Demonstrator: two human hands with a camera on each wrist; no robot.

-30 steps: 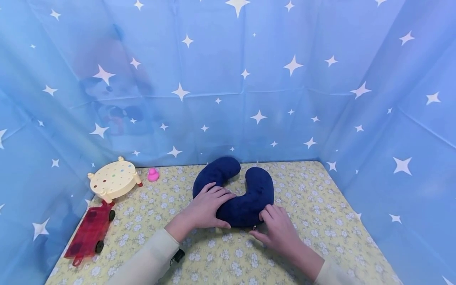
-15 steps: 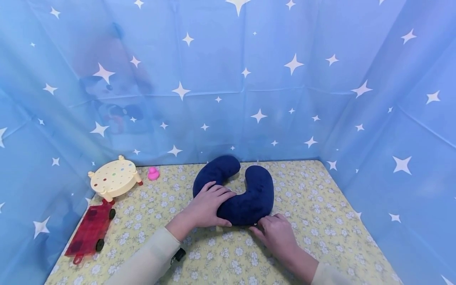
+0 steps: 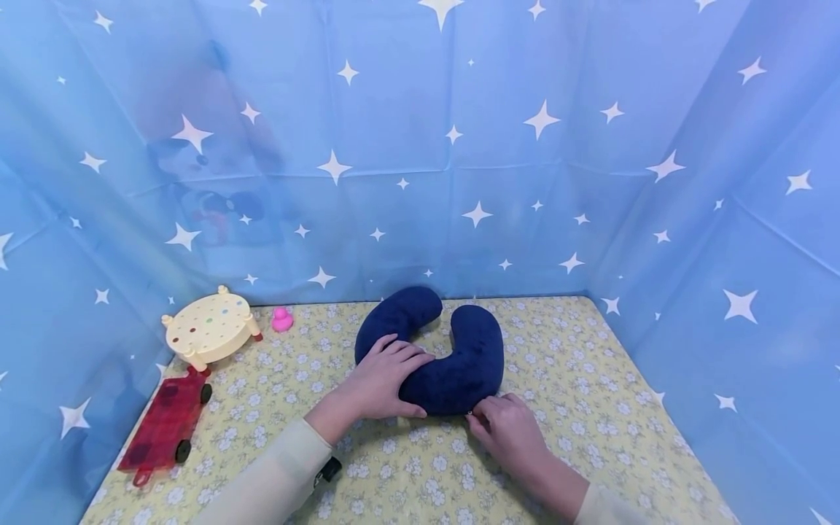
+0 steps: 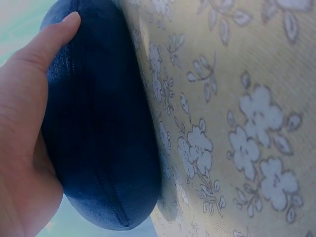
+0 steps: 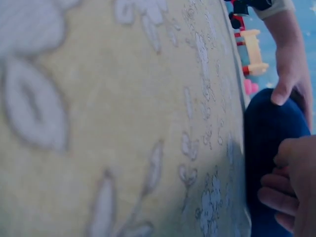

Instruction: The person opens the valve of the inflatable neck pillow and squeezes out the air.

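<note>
A navy blue U-shaped neck pillow (image 3: 453,383) lies on the flowered cloth, its opening facing away from me. My left hand (image 3: 377,383) grips the left part of its curve, fingers over the top and thumb against the near side. Along that near side runs a zipper seam (image 4: 106,185) in the left wrist view. At the pillow's lower right edge, my right hand (image 3: 512,430) has thumb and forefinger pinched together on a small shiny zipper pull (image 3: 469,413). The right wrist view shows the other fingers of that hand curled beside the pillow; the pull is hidden there.
At the back left are a cream toy table (image 3: 210,328) with coloured dots and a pink rubber duck (image 3: 282,319). A red see-through toy cart (image 3: 164,423) with black wheels lies near the left edge. Blue star-patterned curtains (image 3: 407,146) enclose the table.
My right hand has slid down from the pillow's right side to its near lower edge, and its thumb and forefinger have come together. The left hand and pillow have stayed in place.
</note>
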